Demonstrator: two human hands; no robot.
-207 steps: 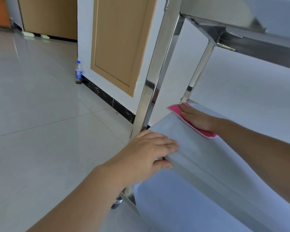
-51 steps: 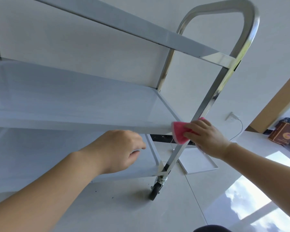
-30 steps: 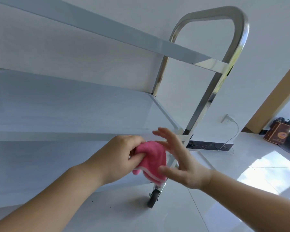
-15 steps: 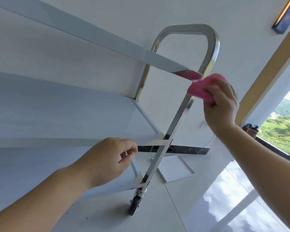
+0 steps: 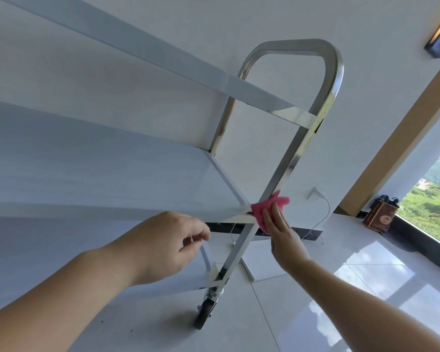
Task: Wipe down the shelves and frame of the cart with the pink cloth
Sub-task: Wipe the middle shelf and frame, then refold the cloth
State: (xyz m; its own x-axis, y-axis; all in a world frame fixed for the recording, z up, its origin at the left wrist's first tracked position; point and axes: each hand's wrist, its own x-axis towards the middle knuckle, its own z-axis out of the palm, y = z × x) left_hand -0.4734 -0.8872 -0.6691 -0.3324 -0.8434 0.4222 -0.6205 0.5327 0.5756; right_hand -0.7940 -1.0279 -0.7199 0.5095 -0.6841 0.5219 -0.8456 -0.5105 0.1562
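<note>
Here, the right hand [image 5: 281, 231] presses the pink cloth [image 5: 266, 208] flat-fingered against the cart post [image 5: 285, 171]; unpinched, it may slip off. Left hand [image 5: 168, 243] loosely curled, holding nothing.

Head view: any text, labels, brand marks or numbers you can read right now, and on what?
No text can be read.
Brown box by the window: a round emblem and lines of print, too small and blurred to read.
Cart frame, its shelves and the pink cloth under the right hand: no markings visible.
</note>
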